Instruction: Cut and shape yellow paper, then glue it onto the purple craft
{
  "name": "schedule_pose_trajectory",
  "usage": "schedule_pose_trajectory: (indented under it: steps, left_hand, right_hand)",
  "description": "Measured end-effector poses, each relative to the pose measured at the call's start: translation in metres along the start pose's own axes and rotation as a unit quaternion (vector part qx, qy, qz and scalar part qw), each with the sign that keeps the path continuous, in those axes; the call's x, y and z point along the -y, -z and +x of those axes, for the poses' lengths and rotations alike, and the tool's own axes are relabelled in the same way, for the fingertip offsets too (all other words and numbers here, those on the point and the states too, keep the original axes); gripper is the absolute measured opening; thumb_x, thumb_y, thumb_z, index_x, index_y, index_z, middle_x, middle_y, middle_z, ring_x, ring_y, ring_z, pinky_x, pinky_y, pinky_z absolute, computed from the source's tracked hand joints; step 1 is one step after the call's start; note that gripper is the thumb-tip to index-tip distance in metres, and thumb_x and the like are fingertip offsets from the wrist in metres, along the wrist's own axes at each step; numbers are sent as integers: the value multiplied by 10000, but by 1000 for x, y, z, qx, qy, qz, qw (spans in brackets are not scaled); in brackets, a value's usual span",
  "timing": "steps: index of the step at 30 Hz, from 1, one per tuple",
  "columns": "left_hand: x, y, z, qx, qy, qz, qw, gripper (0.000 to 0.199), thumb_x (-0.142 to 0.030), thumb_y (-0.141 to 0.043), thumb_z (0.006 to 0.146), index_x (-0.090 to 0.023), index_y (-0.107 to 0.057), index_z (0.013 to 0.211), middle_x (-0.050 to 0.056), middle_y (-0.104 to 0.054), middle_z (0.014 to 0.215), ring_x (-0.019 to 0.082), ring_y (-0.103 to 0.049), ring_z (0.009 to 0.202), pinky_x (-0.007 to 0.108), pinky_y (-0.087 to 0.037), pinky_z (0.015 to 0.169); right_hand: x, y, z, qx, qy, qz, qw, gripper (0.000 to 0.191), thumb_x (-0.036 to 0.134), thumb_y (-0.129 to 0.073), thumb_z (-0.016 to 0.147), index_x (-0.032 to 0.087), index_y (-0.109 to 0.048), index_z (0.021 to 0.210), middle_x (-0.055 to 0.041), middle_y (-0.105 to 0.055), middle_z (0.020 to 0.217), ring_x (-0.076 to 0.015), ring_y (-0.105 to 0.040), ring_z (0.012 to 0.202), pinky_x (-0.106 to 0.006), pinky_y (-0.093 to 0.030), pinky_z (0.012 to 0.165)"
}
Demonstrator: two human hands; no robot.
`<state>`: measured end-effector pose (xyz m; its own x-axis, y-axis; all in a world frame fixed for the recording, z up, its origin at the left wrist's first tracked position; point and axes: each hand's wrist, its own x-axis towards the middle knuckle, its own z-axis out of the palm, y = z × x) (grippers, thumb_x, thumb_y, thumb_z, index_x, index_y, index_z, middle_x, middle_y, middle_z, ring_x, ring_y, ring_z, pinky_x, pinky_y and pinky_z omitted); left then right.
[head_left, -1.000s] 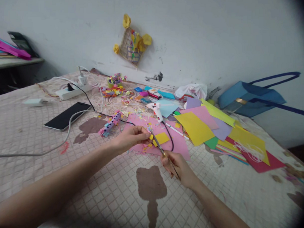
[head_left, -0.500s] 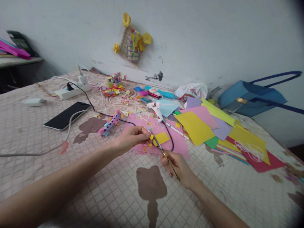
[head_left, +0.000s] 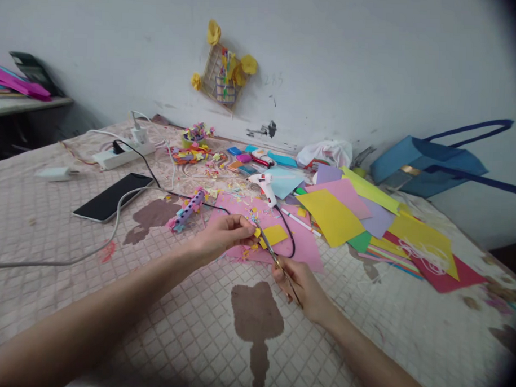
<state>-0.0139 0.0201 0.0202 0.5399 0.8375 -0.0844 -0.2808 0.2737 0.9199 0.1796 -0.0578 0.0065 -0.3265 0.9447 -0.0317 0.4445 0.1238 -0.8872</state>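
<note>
The left hand (head_left: pixel 229 233) pinches a yellow scrap (head_left: pixel 257 232) between thumb and fingers, over a pink sheet (head_left: pixel 310 256) on the bench (head_left: pixel 181 332). The right hand (head_left: pixel 303 285) is closed around the scissors (head_left: pixel 269 248), which point away, right beside the scrap; whether they touch it, I cannot tell. A glue gun (head_left: pixel 265 188) lies beyond, a dotted tube (head_left: pixel 190 207) to the left.

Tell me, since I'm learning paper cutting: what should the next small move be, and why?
Probably a small snip with the scissors: the left hand pinches a small yellow piece, and the right hand holds the scissors with their blades right beside it. Whether they touch it is unclear.
</note>
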Motion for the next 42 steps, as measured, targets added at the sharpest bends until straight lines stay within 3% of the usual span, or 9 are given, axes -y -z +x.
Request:
schedule_pose_trajectory:
  steps: [11, 17, 24, 33, 42]
  left_hand:
    - [2, -1, -2, 4, -1, 8, 1000, 208, -280, -684, 719, -114, -558, 702, 33, -643, 740, 106, -601, 688, 272, -451, 726]
    - [8, -6, -5, 20, 32, -3, 999, 215, -286, -699, 703, -115, -572, 730, 28, -644, 716, 100, -599, 670, 248, -447, 691]
    - [14, -11, -8, 33, 73, -39, 996, 205, -277, -697, 711, -120, -566, 736, 30, -651, 691, 95, -599, 648, 237, -440, 665]
    - [15, -16, -11, 16, 47, 21, 999, 258, -338, -699, 697, -118, -570, 737, 21, -640, 677, 85, -564, 600, 225, -418, 607]
    - [17, -22, -13, 6, 57, -33, 998, 254, -294, -734, 657, -109, -573, 719, 21, -636, 689, 102, -582, 629, 250, -430, 642]
  right_hand:
    - [-4, -5, 2, -46, -27, 85, 995, 425, 560, -439, 823, 192, -400, 614, 68, -369, 448, -69, -322, 389, -204, -249, 390]
    - [-6, -2, 7, -61, -56, 155, 984, 395, 551, -483, 804, 177, -465, 680, 75, -386, 445, -66, -341, 371, -199, -268, 372]
    - [-4, -2, 6, -66, -37, 184, 980, 344, 479, -506, 826, 174, -467, 672, 72, -388, 464, -62, -351, 393, -193, -278, 381]
    - [-2, -5, 4, -78, -22, 195, 977, 318, 416, -534, 831, 178, -438, 642, 73, -394, 464, -57, -359, 405, -187, -278, 400]
    - [0, -7, 4, -79, -36, 191, 978, 354, 453, -521, 828, 179, -425, 626, 73, -387, 467, -57, -347, 407, -189, -269, 401]
